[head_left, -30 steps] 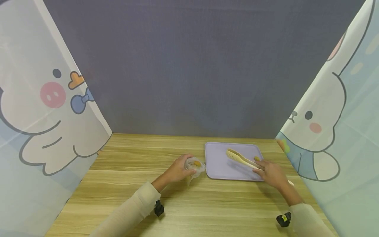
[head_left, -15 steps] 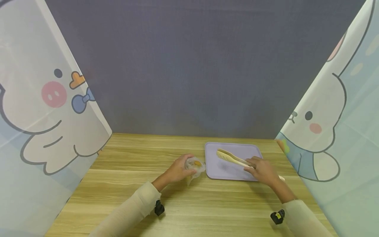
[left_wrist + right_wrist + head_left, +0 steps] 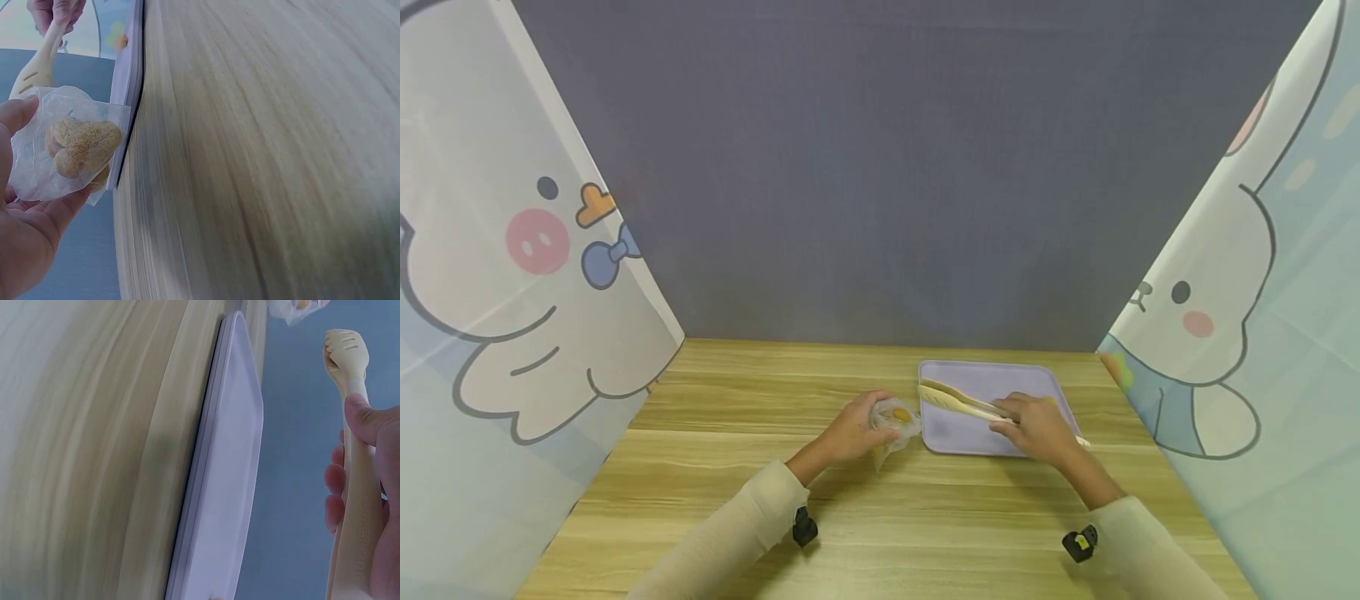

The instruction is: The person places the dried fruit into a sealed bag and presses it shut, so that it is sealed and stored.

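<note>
Now the tongs (image 3: 953,402), gripped by right fingers (image 3: 335,479), are nearer the bag (image 3: 895,425) that left fingers (image 3: 64,211) hold

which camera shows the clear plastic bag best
The left wrist view: the plastic bag is large and close there, with brown pieces visible inside. The head view shows it small, in the left hand; the right wrist view catches only part, at the top edge.
</note>
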`<action>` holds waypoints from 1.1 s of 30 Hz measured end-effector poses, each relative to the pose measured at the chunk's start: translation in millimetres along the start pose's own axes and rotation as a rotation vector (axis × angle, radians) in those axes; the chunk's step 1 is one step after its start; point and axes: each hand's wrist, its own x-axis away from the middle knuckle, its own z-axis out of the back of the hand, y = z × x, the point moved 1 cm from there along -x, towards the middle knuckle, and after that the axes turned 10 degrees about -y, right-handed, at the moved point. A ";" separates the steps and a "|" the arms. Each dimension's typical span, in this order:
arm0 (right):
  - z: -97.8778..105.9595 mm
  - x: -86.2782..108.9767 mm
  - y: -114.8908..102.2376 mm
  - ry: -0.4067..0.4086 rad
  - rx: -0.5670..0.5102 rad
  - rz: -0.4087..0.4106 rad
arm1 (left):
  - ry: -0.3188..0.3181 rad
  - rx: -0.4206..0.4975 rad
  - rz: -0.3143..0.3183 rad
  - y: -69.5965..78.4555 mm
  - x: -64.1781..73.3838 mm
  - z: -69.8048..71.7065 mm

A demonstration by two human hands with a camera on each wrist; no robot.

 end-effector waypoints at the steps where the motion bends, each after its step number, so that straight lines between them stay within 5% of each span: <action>1: -0.2 -1.5 -2.0 -0.006 -0.006 0.002 | -0.001 0.000 0.002 -0.1 0.0 -0.2; 33: -7.6 -40.0 -56.0 -0.098 -0.151 -0.011 | -0.013 0.032 -0.077 -0.3 -1.6 -0.9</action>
